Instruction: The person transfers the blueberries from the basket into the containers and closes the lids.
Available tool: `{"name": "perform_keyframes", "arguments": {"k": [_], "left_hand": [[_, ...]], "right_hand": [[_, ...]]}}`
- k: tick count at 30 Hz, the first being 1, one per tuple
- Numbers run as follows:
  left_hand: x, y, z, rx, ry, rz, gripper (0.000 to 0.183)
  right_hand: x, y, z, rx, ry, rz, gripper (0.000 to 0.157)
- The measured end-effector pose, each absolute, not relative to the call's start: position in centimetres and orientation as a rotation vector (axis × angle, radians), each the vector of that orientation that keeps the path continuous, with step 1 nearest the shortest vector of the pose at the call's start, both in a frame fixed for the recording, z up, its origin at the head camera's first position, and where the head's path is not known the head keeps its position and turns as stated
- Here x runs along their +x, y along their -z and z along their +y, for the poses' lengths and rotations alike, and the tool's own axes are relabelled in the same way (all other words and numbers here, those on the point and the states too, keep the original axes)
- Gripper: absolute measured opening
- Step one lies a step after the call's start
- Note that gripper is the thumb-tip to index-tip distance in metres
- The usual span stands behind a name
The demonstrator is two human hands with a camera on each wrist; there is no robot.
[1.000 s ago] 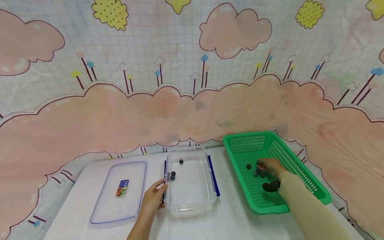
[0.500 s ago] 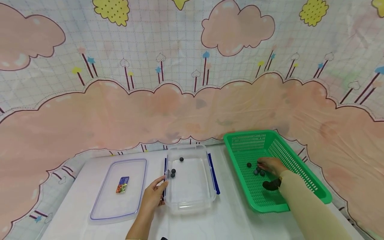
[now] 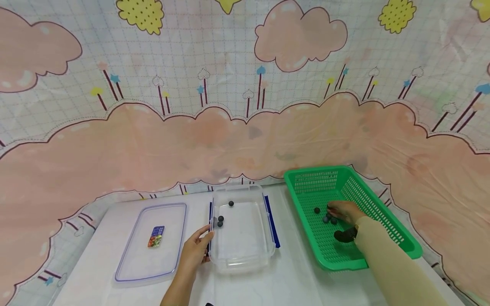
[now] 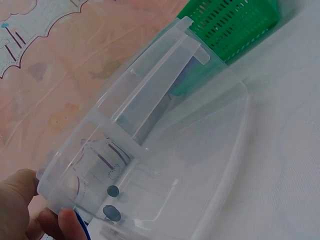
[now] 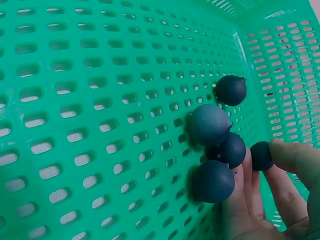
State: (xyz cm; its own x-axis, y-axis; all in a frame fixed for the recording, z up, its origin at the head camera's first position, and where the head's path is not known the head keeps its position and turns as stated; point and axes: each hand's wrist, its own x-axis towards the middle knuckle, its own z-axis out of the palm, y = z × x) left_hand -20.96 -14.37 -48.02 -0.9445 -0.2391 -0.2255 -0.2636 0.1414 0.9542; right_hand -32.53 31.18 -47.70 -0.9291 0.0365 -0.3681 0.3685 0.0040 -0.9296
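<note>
In the head view my left hand (image 3: 195, 248) grips the left side of a clear plastic box (image 3: 243, 263) with a blue clip on each long side. Three dark blueberries lie in the box, one blueberry (image 3: 231, 203) near the back and two by the left wall. My right hand (image 3: 346, 211) reaches down into a green basket (image 3: 317, 255). Between its thumb and a finger, the right wrist view shows a pinched blueberry (image 5: 261, 156). Several more blueberries, among them a paler blueberry (image 5: 209, 125), lie on the basket floor beside the fingertips.
A clear lid (image 3: 134, 265) with a blue rim and a coloured label (image 3: 156, 236) lies flat left of the box. All stand on a white table (image 3: 294, 284). A patterned cloth (image 3: 237, 144) rises right behind the table and along the sides.
Both hands and the blueberries stay where they were. The head view has only shifted slightly.
</note>
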Motion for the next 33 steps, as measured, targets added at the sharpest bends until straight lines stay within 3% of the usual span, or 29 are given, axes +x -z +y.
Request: {"name": "perform_keyframes", "arguments": {"k": [3,9,15,19,26,33], "left_hand": [[-21.0,48.0,-14.3,-0.525,-1.985,2.352,0.047],[-20.9,48.0,-14.3,-0.529,-1.983,2.350,0.047],[-20.8,48.0,-14.4,-0.530,-1.973,2.361,0.047],[-20.9,47.9,-14.3,-0.526,-1.974,2.359,0.047],[-20.8,47.6,-14.2,-0.522,-1.981,2.354,0.047],[-20.7,47.5,-14.3,-0.522,-1.987,2.361,0.046]], "right_hand": [[-32.6,47.7,31.2,0.435,1.996,2.055,0.013],[-32.5,47.6,31.2,0.424,1.949,2.079,0.028],[-32.6,47.6,31.0,0.463,1.981,2.032,0.024],[-32.7,47.7,31.2,0.469,1.969,2.048,0.036],[-33.5,48.9,32.8,0.342,2.047,1.932,0.029],[-32.4,47.1,31.2,0.406,2.041,1.960,0.049]]}}
